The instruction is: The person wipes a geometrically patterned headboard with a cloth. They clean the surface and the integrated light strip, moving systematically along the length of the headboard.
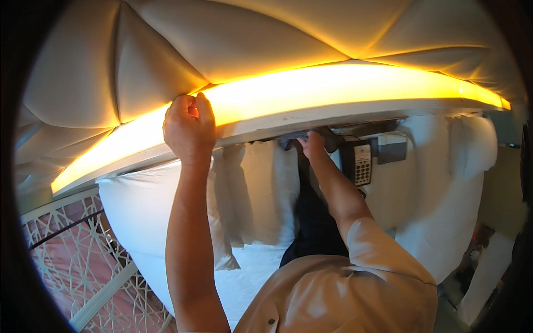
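My left hand (190,127) is raised in front of the glowing light strip (316,87), close to the lower edge of the padded headboard (250,41). Its fingers are curled, and whether they pinch anything is hidden by glare. Lower and to the right, my right hand (312,143) grips a dark grey cloth (293,138) beneath the pale ledge (283,120). Part of that cloth bunches out on the far side of the hand, towards a black telephone (361,164) with a keypad.
White pillows (258,187) lean under the ledge, above a white bed (254,260). A second white bed or pillow mass (458,200) stands at the right. A small grey box (391,148) sits beside the telephone. A white lattice screen (91,258) is at the lower left.
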Demonstrator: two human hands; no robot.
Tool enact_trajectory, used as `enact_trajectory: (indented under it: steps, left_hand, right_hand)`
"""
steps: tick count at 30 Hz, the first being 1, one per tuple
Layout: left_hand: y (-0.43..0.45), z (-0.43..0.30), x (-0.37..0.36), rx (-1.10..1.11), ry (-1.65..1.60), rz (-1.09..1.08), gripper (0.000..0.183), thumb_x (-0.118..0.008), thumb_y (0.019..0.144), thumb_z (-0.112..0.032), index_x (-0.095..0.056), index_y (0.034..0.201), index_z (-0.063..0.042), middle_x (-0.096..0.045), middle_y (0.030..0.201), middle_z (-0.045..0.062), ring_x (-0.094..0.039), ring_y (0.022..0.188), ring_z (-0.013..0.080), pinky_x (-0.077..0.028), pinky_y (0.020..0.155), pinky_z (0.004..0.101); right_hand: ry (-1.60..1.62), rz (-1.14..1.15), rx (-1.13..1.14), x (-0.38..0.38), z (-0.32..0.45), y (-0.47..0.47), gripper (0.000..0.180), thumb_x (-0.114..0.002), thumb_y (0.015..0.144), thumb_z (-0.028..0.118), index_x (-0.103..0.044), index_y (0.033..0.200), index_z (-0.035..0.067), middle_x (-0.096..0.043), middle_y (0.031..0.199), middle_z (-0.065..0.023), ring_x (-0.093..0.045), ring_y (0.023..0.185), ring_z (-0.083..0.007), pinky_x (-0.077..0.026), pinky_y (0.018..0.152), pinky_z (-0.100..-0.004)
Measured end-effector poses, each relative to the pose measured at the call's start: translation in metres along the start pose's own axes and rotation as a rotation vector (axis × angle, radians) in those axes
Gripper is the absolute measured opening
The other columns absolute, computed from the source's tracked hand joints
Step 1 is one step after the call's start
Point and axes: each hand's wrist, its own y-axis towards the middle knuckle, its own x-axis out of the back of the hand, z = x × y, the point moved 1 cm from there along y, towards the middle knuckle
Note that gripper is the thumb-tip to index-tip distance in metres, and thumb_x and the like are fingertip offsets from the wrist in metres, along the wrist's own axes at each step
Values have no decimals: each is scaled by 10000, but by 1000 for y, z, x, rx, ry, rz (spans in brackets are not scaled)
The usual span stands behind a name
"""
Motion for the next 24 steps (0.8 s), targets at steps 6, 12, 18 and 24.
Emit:
enact_trajectory:
  steps: [6, 12, 18, 24]
  left_hand:
    - [0, 2, -2, -7, -29, 18, 189, -707, 881, -200, -655, 781, -49, -684, 746, 79, -650, 697, 266, -520, 655, 406]
    - [1, 0, -1, 9, -32, 26, 190, -701, 882, -202, -649, 781, -49, -688, 753, 80, -652, 706, 265, -520, 661, 410]
    - [0, 3, -2, -20, 21, 6, 272, -693, 902, -278, -686, 818, -20, -711, 767, 117, -681, 708, 285, -528, 683, 401]
    - [1, 7, -5, -66, 45, -13, 274, -665, 911, -300, -695, 821, -43, -715, 786, 153, -687, 710, 369, -532, 657, 452]
  right_hand:
    - [31, 39, -67, 17, -43, 63, 372, -548, 944, 16, -578, 1312, 64, -567, 1340, -163, -543, 1244, -374, -556, 954, -641]
    - [-33, 56, -250, -34, -147, 34, 363, -566, 857, -39, -583, 1209, 46, -530, 1268, -156, -535, 1143, -350, -617, 852, -611]
    - [16, 263, -470, -118, -192, -81, 262, -527, 823, -52, -565, 1062, 50, -537, 1029, -130, -588, 938, -348, -598, 821, -638]
    - [-1, 654, -633, -162, -130, -216, 263, -583, 881, 49, -610, 1141, 20, -676, 1103, -179, -659, 1006, -332, -568, 835, -496]
